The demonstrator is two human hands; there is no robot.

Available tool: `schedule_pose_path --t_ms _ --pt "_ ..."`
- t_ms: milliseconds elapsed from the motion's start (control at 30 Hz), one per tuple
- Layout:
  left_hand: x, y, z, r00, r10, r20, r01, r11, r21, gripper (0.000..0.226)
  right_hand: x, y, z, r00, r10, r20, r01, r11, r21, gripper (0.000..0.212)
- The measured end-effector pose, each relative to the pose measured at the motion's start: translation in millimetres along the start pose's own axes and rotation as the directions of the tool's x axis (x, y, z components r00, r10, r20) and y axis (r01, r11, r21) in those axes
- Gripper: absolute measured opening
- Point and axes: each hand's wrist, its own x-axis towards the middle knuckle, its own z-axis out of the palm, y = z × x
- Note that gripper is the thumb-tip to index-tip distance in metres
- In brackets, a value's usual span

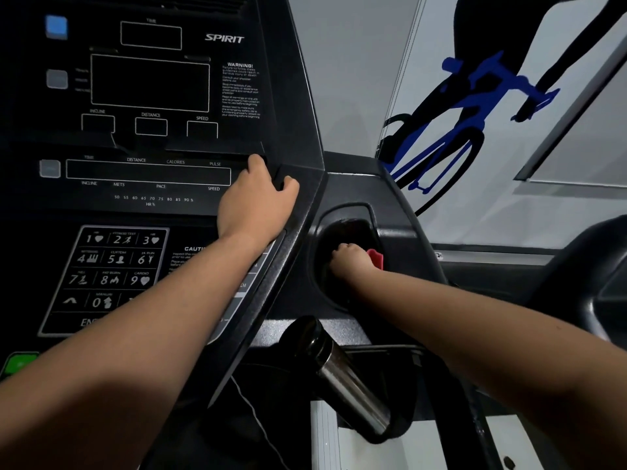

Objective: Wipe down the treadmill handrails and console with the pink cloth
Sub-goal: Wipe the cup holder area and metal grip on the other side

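Wiping inside the right cup holder (317, 266), pink cloth (375, 258) sits bunched in the clenched right hand (349, 261). Left hand (252, 206) braces on console (152, 198), fingers seemingly hooked over its ledge. Risk: forearm (203, 286) lying across keys (243, 285) presses one.

Ahead of me, on my right, a wall graphic (529, 39) shows a black cyclist silhouette on a blue bicycle (451, 130). Plain grey wall (349, 79) is beside it. Low down, a thin white cord (252, 412) trails across the dark area.
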Motion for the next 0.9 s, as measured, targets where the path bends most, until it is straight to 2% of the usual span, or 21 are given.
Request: schedule_pose_path --t_ms 67,133,167,233,300,333,367,433,500,533,567,633,667,700,733,767,800,900 --pt "-0.6 0.1 -0.4 1.0 -0.003 0.001 0.003 1.0 -0.002 0.031 -5.3 -2.7 -10.4 0.995 0.005 0.103 -0.022 0.986 0.164 0.038" --pt "-0.6 -0.4 -0.5 1.0 -0.004 0.004 0.004 1.0 -0.008 0.029 -14.4 0.3 -21.6 0.959 -0.067 0.277 -0.028 0.945 0.325 0.022" --pt "-0.7 -0.9 -0.4 1.0 -0.004 0.004 0.004 1.0 -0.011 0.029 -18.2 4.9 -24.7 0.942 -0.092 0.323 -0.073 0.882 0.466 0.013" --pt "-0.8 -1.0 0.3 1.0 -0.005 0.001 0.005 1.0 -0.018 0.031 -25.4 15.5 -29.9 0.924 -0.098 0.371 -0.202 0.698 0.687 0.022" --pt "-0.7 0.6 1.5 1.0 -0.001 -0.005 0.001 1.0 -0.007 0.034 -25.9 16.7 -25.5 0.913 -0.126 0.388 -0.228 0.632 0.741 0.02" --pt "-1.2 1.4 2.2 1.0 0.003 -0.005 -0.003 1.0 0.004 0.035 -21.5 13.2 -17.7 0.926 -0.088 0.367 -0.242 0.607 0.757 0.024" --pt "-1.1 2.1 3.1 1.0 0.006 -0.006 -0.006 1.0 0.012 0.036 -14.9 7.6 -10.4 0.95 -0.045 0.308 -0.242 0.514 0.823 0.029" --pt "0.0 2.6 4.4 1.0 0.011 -0.013 -0.01 1.0 0.021 0.037 -1.4 -0.1 4.0 0.952 0.145 0.268 -0.288 0.139 0.948 0.034" --pt "0.2 2.5 5.2 1.0 0.018 -0.018 -0.017 0.999 0.029 0.038 1.8 -9.1 3.7 0.937 0.229 0.264 -0.254 -0.076 0.964 0.027" --pt "0.2 2.5 5.1 1.0 0.022 -0.018 -0.021 0.999 0.03 0.037 0.0 -11.0 -2.0 0.945 0.223 0.24 -0.236 -0.048 0.971 0.02" --pt "-0.1 2.5 5.0 1.0 0.025 -0.016 -0.024 0.999 0.03 0.037 -6.9 -12.8 -14.0 0.953 0.177 0.246 -0.242 -0.047 0.969 0.023" --pt "-0.5 3.1 4.1 1.0 0.024 -0.015 -0.024 0.999 0.028 0.037 -17.6 -15.2 -27.7 0.959 0.196 0.205 -0.234 0.142 0.962 0.034" --pt "-0.6 3.2 3.9 1.0 0.023 -0.014 -0.022 0.999 0.029 0.037 -18.0 -14.2 -24.4 0.96 0.167 0.226 -0.237 0.051 0.97 0.035" --pt "-0.7 3.2 3.8 1.0 0.021 -0.014 -0.02 0.999 0.027 0.038 -16.8 -14.9 -17.8 0.972 0.14 0.186 -0.186 -0.014 0.982 0.034" --pt "-0.8 3.4 3.7 1.0 0.02 -0.015 -0.02 1.0 0.022 0.038 -14.0 -14.5 -10.9 0.962 0.213 0.168 -0.164 -0.035 0.986 0.03" --pt "-0.9 3.4 3.7 1.0 0.02 -0.016 -0.02 1.0 0.017 0.038 -15.3 -13.8 -6.2 0.956 0.23 0.18 -0.192 0.032 0.981 0.022" --pt "-1.1 3.5 3.6 1.0 0.019 -0.014 -0.019 1.0 0.013 0.038 -17.3 -11.0 -2.8 0.962 0.214 0.169 -0.205 0.158 0.966 0.021" --pt "-3.2 3.8 2.3 1.0 0.013 -0.007 -0.013 1.0 0.006 0.04 -29.3 -7.9 -3.7 0.978 0.107 0.18 -0.207 0.363 0.909 0.026"
